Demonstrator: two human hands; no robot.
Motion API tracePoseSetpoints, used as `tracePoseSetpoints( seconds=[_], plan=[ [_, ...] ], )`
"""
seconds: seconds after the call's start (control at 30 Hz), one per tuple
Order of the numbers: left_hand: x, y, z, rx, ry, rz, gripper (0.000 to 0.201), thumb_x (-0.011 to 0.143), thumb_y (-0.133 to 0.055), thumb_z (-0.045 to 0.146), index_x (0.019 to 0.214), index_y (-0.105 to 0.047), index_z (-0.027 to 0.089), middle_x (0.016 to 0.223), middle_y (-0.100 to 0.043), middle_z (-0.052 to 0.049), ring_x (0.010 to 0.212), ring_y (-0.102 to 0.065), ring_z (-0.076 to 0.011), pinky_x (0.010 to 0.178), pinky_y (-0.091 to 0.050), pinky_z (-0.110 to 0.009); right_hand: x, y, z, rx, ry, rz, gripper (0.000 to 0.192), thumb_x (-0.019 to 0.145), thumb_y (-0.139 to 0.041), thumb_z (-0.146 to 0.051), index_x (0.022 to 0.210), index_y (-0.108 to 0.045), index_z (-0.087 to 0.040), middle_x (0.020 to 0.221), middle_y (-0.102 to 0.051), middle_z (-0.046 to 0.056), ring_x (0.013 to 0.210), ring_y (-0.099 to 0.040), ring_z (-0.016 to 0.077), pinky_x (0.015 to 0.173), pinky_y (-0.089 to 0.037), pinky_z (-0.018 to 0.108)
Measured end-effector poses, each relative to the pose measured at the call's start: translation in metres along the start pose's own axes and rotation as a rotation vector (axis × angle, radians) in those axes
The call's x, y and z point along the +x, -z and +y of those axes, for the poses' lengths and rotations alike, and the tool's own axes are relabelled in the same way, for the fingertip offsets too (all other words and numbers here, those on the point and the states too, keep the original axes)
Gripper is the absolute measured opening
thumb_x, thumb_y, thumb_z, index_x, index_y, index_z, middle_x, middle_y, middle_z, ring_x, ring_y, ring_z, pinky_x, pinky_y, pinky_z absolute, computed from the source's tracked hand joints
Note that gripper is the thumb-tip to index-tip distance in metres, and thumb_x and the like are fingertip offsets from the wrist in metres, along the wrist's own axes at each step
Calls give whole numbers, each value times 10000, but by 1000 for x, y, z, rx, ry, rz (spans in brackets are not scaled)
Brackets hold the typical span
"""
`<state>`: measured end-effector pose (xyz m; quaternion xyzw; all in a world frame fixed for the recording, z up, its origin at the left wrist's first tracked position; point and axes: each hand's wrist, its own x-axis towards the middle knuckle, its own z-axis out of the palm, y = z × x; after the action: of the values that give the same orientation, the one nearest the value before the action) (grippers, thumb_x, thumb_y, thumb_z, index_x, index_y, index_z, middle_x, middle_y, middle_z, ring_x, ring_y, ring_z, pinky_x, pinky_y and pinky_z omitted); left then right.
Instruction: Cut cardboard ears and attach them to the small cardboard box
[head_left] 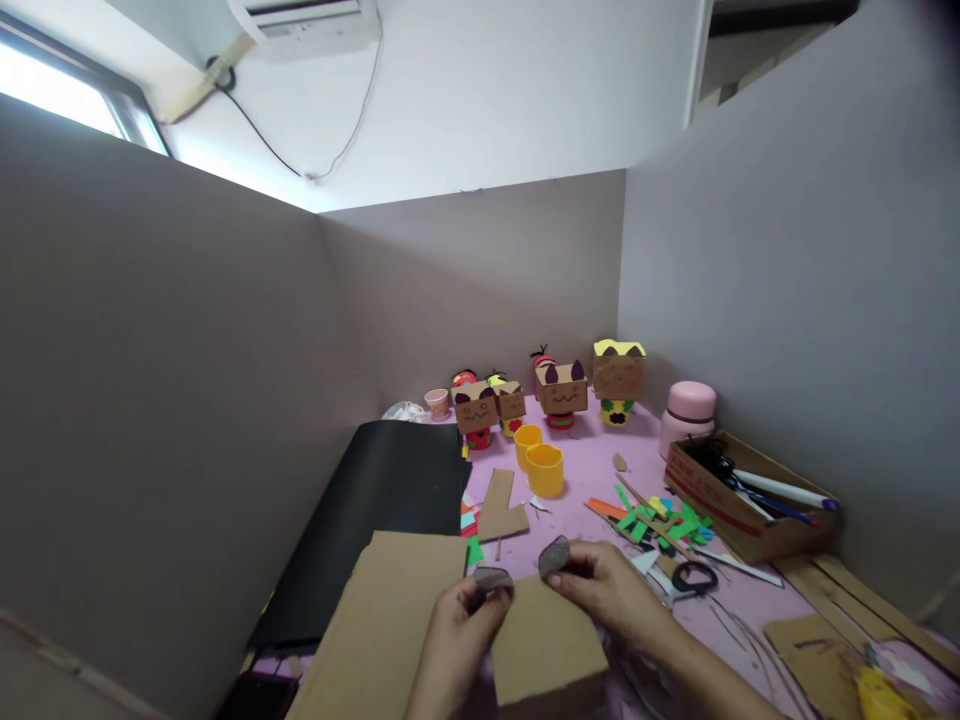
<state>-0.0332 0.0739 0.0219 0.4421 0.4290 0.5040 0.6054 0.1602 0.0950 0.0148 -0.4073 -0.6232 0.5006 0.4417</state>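
Observation:
A small brown cardboard box [551,640] stands on the table right in front of me. My left hand [466,625] is closed at its far left corner, pinching a small dark grey ear-shaped piece [493,577] between thumb and finger. At the far right corner, my right hand [600,585] pinches a matching dark grey ear-shaped piece [554,555], which stands up above the box edge. Whether either piece is stuck to the box, I cannot tell. Beyond the hands lie an L-shaped cardboard scrap [504,508] and two yellow paper rings [545,472].
Several box-headed figures [561,392] line the back. Cardboard sheet [397,580] and black sheets [382,480] lie left. Right are black-handled scissors [694,578], green paper scraps [675,525], a box of pens [739,500] and a pink flask [688,415]. Grey partitions [480,280] enclose the table.

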Motion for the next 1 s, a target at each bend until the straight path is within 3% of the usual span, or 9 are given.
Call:
tracePoseSetpoints(
  seconds=[0.23, 1.0],
  plan=[
    [0, 2, -8, -47, 53, 0, 231, 647, -800, 312, 809, -759, 153, 732, -737, -49, 753, -655, -217, 759, -473, -299, 0, -1, -1, 24, -15, -4, 174, 719, -654, -288, 737, -699, -121, 717, -669, 48, 699, -573, 200, 645, -420, 282],
    [9, 9, -14, -48, 89, -18, 309, 574, -829, 331, 800, -757, 132, 694, -721, -56, 693, -643, -226, 709, -472, -312, -1, -3, -10, 63, -39, 8, 187, 687, -648, -274, 731, -697, -99, 683, -653, 39, 666, -555, 188, 631, -390, 278]
  ],
)
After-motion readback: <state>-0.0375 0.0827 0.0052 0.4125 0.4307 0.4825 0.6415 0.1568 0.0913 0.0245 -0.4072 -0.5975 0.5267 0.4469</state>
